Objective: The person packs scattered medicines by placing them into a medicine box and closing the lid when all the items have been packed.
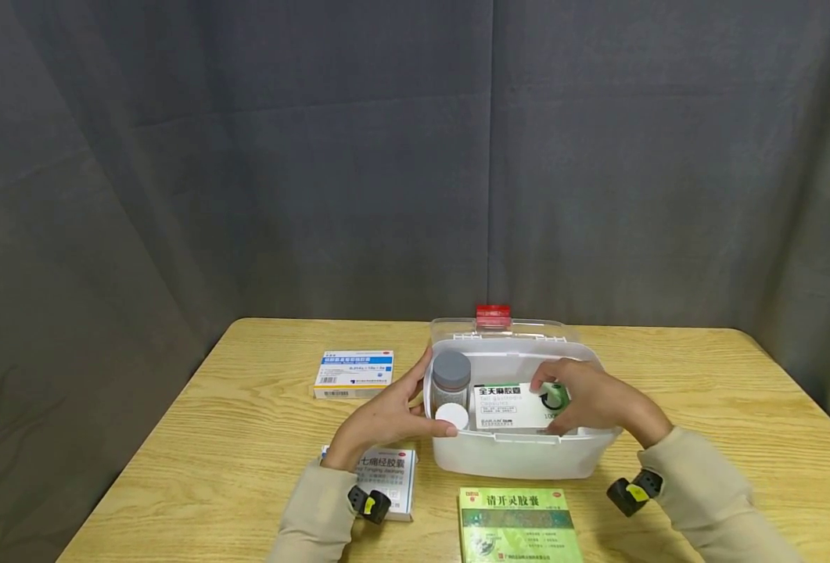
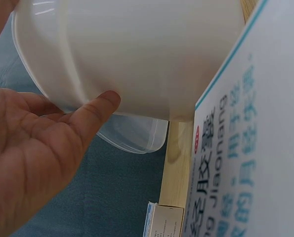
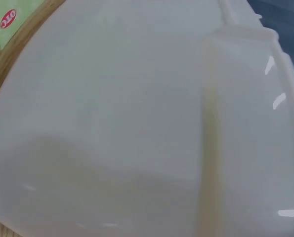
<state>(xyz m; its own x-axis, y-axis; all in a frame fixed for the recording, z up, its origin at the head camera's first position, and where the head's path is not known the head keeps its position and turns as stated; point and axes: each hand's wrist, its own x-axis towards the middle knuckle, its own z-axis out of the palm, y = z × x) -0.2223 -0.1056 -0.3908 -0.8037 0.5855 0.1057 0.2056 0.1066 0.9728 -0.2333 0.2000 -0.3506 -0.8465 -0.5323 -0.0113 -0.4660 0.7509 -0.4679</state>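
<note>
A white translucent plastic storage box [image 1: 513, 457] stands on the table with its lid open. My left hand [image 1: 386, 414] grips its left end, thumb over the front rim and fingers along the side; the left wrist view shows a fingertip pressed on the outer wall [image 2: 151, 59]. Inside, my right hand [image 1: 594, 397] pinches the right end of a white and green capsule carton [image 1: 502, 405], which lies face up. Left of that carton are a bottle with a grey cap [image 1: 451, 367] and a round white cap [image 1: 452, 416]. In the right wrist view the box wall [image 3: 137, 98] hides the right hand.
The clear lid [image 1: 450, 328] with its red latch [image 1: 494, 316] tilts back behind the box. A blue and white carton [image 1: 354, 371] lies at the left, a white carton [image 1: 393, 489] partly under my left wrist, and a green carton [image 1: 516, 525] in front.
</note>
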